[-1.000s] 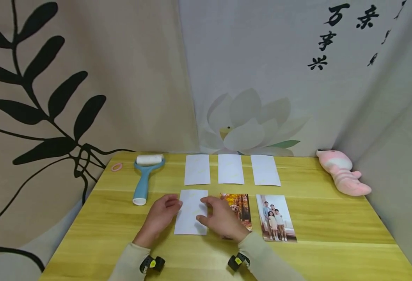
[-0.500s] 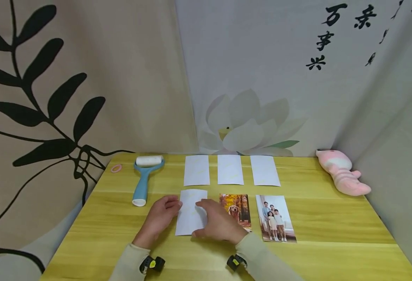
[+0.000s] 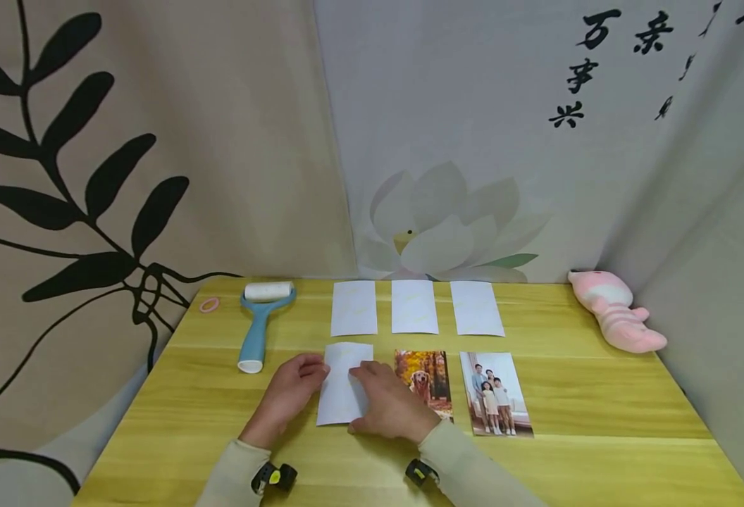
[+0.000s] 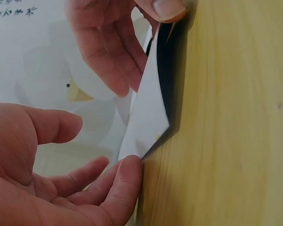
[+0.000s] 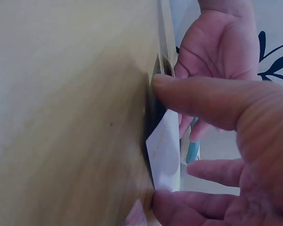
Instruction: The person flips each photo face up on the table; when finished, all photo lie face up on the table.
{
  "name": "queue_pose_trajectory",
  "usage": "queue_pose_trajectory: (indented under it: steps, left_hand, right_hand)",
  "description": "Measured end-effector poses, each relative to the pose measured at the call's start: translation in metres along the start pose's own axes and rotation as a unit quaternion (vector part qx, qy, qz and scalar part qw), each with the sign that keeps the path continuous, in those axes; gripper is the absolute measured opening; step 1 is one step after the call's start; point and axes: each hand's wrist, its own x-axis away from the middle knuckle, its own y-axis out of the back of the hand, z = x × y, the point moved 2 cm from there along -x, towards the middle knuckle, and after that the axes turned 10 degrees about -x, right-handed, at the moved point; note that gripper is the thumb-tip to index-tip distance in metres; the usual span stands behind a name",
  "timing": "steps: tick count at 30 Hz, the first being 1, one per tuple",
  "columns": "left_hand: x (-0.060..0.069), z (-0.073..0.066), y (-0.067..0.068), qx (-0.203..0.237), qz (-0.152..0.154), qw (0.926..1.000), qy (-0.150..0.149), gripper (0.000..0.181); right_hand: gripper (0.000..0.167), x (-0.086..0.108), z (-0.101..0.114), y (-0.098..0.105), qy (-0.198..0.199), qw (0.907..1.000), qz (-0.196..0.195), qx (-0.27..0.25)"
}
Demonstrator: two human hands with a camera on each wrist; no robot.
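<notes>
A white-backed photo print (image 3: 340, 391), apparently face down, lies between my hands, its surface bowed and partly raised off the table. My right hand (image 3: 394, 408) grips its right side, thumb at the near edge and a fingertip farther along. In the right wrist view, the print (image 5: 163, 148) bends up between that thumb and fingers, its dark underside showing. My left hand (image 3: 291, 396) is at the left edge; in the left wrist view its fingertips (image 4: 131, 169) touch the print's corner while the thumb (image 4: 61, 126) stays apart.
Right of the hands lie a dog photo (image 3: 429, 373) and a family photo (image 3: 495, 394), face up. Three white cards (image 3: 414, 307) form a row behind. A blue-handled lint roller (image 3: 256, 331) and pink ring (image 3: 209, 305) lie left. A pink plush toy (image 3: 616, 310) sits far right.
My right hand has moved left over the print and closed on its right side, bowing it upward. The left hand has stayed at the left edge. The dog photo is less covered.
</notes>
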Motion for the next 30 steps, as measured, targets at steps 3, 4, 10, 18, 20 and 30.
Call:
queue_pose_trajectory:
  steps: [3, 4, 10, 18, 20, 30]
  left_hand:
    - [0.000, 0.001, 0.001, -0.007, -0.005, 1.0000, -0.002, 0.042]
    - [0.000, 0.002, 0.001, -0.007, -0.008, 0.9999, -0.002, 0.042]
    - [0.002, 0.008, 0.004, 0.023, -0.020, 0.9995, 0.006, 0.042]
    - [0.000, 0.016, 0.006, 0.112, 0.020, 0.9927, 0.041, 0.049]
    - [-0.001, 0.016, 0.006, 0.118, 0.031, 0.9916, 0.044, 0.050]
    - [0.005, 0.009, -0.006, 0.143, 0.071, 0.9867, 0.031, 0.052]
  right_hand:
    - [0.092, -0.001, 0.000, 0.000, 0.002, 0.9999, 0.003, 0.010]
    - [0.091, -0.001, 0.000, 0.000, 0.003, 0.9999, 0.005, 0.013]
    - [0.090, -0.002, -0.002, -0.001, 0.000, 0.9998, 0.012, 0.017]
    - [0.094, -0.001, -0.003, 0.000, -0.002, 0.9997, 0.014, 0.020]
    - [0.094, -0.001, -0.003, 0.000, -0.002, 0.9997, 0.014, 0.020]
    - [0.089, -0.001, -0.006, 0.000, -0.006, 0.9997, 0.021, -0.015]
